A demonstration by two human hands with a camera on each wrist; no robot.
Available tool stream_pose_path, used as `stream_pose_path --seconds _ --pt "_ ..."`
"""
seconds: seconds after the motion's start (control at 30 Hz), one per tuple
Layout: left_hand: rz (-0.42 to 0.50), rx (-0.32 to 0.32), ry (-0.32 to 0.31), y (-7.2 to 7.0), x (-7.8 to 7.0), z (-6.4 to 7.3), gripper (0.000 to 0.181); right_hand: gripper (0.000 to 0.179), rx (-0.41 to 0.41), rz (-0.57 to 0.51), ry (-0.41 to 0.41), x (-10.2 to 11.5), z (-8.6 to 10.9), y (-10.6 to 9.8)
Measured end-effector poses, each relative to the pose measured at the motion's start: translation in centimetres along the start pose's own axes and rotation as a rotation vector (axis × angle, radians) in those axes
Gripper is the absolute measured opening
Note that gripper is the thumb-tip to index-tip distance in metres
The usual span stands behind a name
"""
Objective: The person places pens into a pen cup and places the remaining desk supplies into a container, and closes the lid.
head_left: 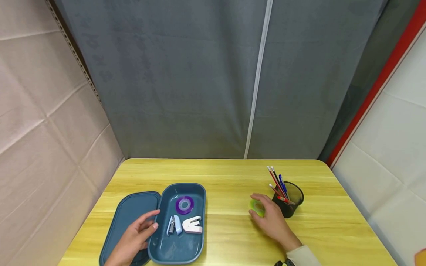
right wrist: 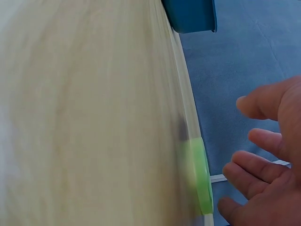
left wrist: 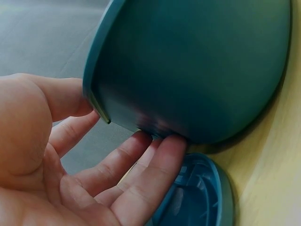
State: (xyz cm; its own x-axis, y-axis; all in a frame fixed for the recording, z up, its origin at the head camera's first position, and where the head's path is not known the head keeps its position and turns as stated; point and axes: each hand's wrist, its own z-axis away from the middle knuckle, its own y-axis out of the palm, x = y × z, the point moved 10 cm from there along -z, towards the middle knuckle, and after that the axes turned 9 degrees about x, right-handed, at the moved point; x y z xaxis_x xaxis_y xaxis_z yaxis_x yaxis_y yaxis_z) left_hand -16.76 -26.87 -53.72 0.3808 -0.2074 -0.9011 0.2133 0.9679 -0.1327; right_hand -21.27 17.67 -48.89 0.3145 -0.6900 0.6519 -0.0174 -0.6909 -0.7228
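A blue storage box [head_left: 176, 251] stands on the table. My left hand [head_left: 134, 236] holds its left wall, thumb at the rim and other fingers against the outside, as the left wrist view shows on the box [left wrist: 197, 70]. Inside the box lie a purple tape roll [head_left: 184, 205], a light blue stapler [head_left: 177, 224] and a white stapler [head_left: 192, 225]. On the right, my right hand [head_left: 271, 221] reaches over a green tape roll [head_left: 257, 207] with spread fingers. In the right wrist view, a gap shows between the fingers and the green roll [right wrist: 202, 176].
A black mesh pen cup [head_left: 293, 199] with pencils and pens stands just beyond my right hand. The blue lid [head_left: 133, 207] lies left of the box, partly under my left hand. A grey curtain [head_left: 186, 92] hangs behind the wooden table [head_left: 229, 177].
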Motion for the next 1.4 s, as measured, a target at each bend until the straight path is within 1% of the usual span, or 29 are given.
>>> stream_pose_path --seconds 0.13,0.23,0.53,0.7,1.0,1.1,1.33,1.4 --pt "0.003 0.007 0.002 0.0 0.0 0.0 0.066 0.056 0.007 -0.008 -0.001 -0.2 0.0 0.1" --pt "0.004 0.014 0.005 0.1 -0.1 0.0 0.066 0.057 0.025 -0.02 0.016 -0.5 0.0 0.3" --pt "-0.001 0.012 0.007 0.1 -0.2 0.1 0.067 0.057 0.127 -0.017 0.092 -1.5 -0.2 1.1" --pt "-0.003 0.014 0.008 0.1 -0.2 0.1 0.067 0.057 0.17 0.002 0.104 -1.6 -0.3 1.6" --pt "-0.002 0.011 -0.001 0.1 -0.1 0.0 0.066 0.052 0.196 0.035 0.098 -1.9 -0.3 2.0" --pt "-0.002 0.021 -0.003 0.2 0.0 -0.1 0.067 0.051 0.195 0.038 0.101 -2.0 -0.3 2.1" --pt "-0.006 0.004 -0.005 -0.1 0.3 -0.4 0.065 0.051 0.183 0.007 0.126 -2.0 -0.4 2.1" --pt "-0.005 0.009 -0.003 -0.1 0.3 -0.5 0.065 0.052 0.177 0.001 0.132 -2.0 -0.3 2.1"
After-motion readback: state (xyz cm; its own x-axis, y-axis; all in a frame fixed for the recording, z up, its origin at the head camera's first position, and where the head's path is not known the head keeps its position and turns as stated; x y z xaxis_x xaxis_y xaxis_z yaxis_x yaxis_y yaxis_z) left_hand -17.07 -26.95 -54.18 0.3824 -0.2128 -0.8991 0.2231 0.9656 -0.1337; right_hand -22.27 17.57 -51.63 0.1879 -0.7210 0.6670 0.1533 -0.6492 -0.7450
